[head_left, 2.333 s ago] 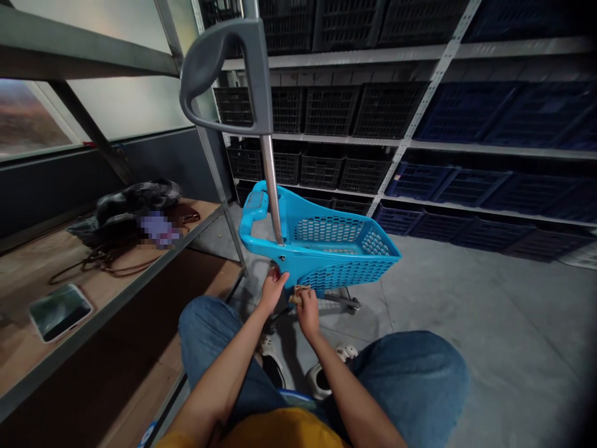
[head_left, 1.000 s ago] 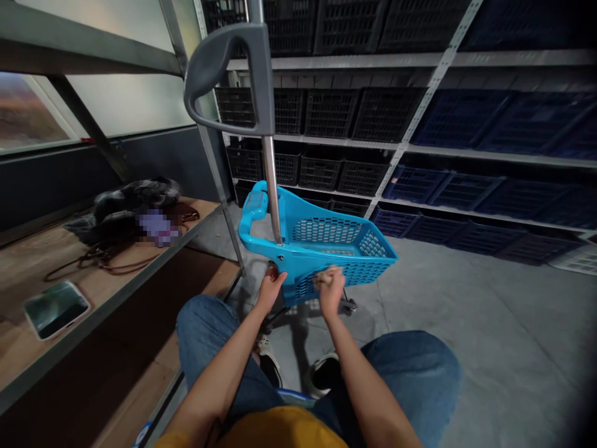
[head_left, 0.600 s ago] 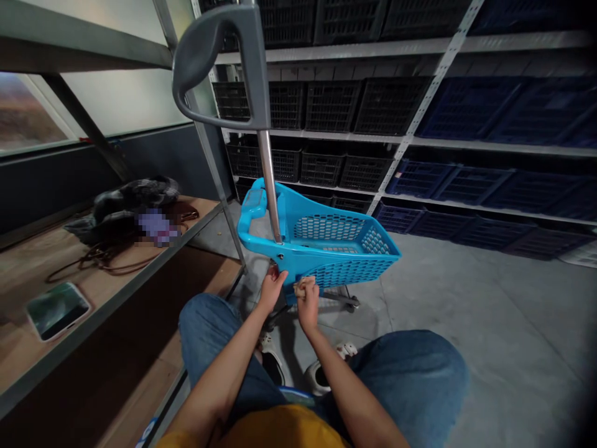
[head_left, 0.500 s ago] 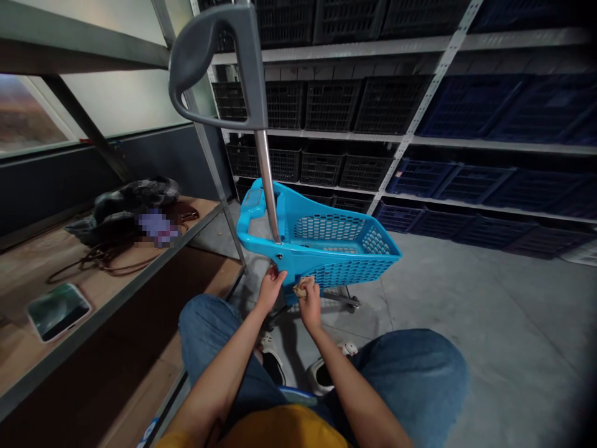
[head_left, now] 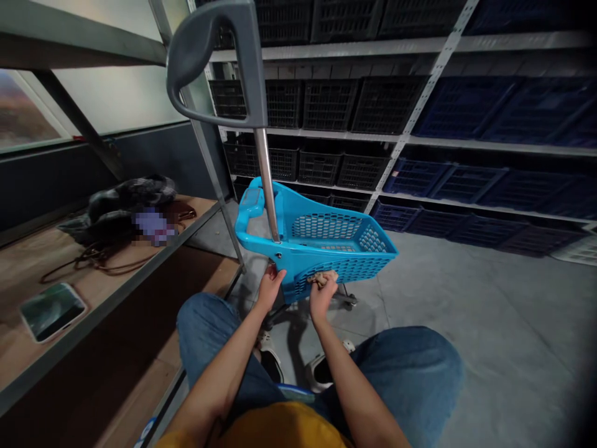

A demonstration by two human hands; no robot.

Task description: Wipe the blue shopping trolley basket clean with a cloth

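Observation:
A blue plastic shopping cart (head_left: pixel 298 250) with mesh sides stands before my knees. From its near end a metal pole (head_left: pixel 265 180) rises to a grey loop handle (head_left: pixel 257 81). My left hand (head_left: pixel 269 289) is closed on the cart's lower near edge, its thumb up against the blue plastic; its fingertips are partly hidden. In my right hand (head_left: pixel 323 297) a crumpled beige cloth (head_left: pixel 321 278) is pinched and pressed against the mesh side facing me.
At left, a wooden shelf (head_left: pixel 112 274) bears a phone (head_left: pixel 53 312), a dark checked cloth (head_left: pixel 125 199) and a brown cord. Racks behind the cart hold black crates (head_left: pixel 329 106) and blue crates (head_left: pixel 473 183). Grey floor (head_left: pixel 448 280) stretches to the right.
My right hand has slid the cloth rightward and slightly up along the cart's mesh side. My left hand keeps its place on the cart. The view has shifted slightly.

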